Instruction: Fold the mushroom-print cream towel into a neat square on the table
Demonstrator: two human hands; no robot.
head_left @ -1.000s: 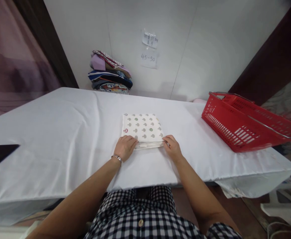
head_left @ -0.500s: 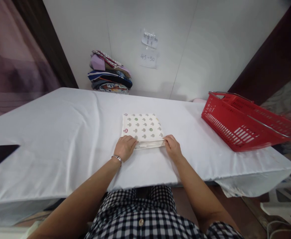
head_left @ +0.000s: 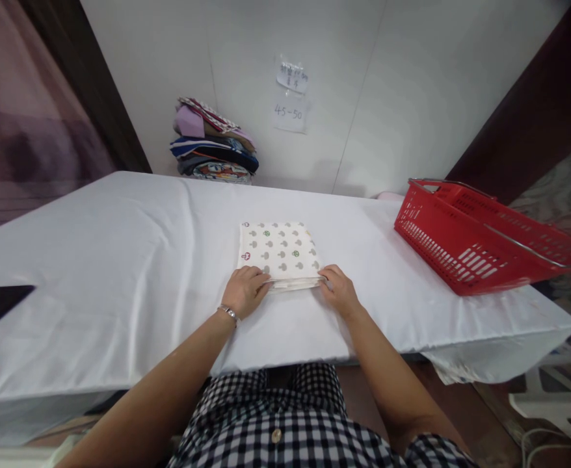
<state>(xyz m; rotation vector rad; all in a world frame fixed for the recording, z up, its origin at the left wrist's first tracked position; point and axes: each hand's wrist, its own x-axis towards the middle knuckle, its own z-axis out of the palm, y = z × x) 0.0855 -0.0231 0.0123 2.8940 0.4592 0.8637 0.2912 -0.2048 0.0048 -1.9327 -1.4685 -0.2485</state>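
Observation:
A folded white cloth printed with grey, green and red mushroom shapes lies flat in front of me. Several layers show along its near edge. At the near left corner, my left hand is closed on the cloth, its fingertips on the layers. My right hand pinches the near right corner between thumb and fingers. What lies under the fingertips is hidden.
The cloth rests on a table with a white satin cover. A red basket with metal handles stands on the right. Folded fabrics are stacked by the back wall. A dark flat object lies at far left.
The fingers of both hands have shifted very slightly at the near edge, where the layers now sit a little flatter. The cloth stays in place.

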